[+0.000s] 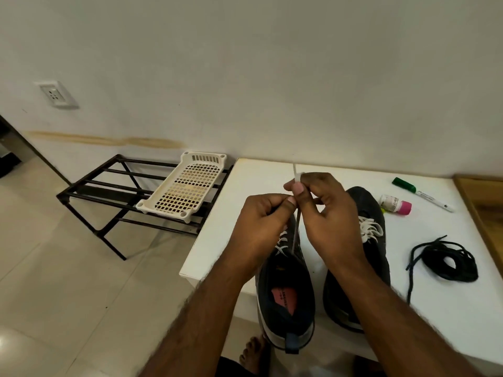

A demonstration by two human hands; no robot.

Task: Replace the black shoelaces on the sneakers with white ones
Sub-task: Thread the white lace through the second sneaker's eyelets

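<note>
Head view: both hands — left hand (261, 227), right hand (326, 213) — pinch the white lace (296, 175) above the left sneaker (285, 295).

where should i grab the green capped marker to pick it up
Grip the marker across its white barrel, coming from above. It lies flat and diagonal on the white table, clear of the pink-capped bottle, so fingers fit on both long sides.

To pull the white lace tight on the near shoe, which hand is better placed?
Right, probably. The right hand already pinches the white lace end above the left sneaker; the left hand holds lower, near the eyelets.
</note>
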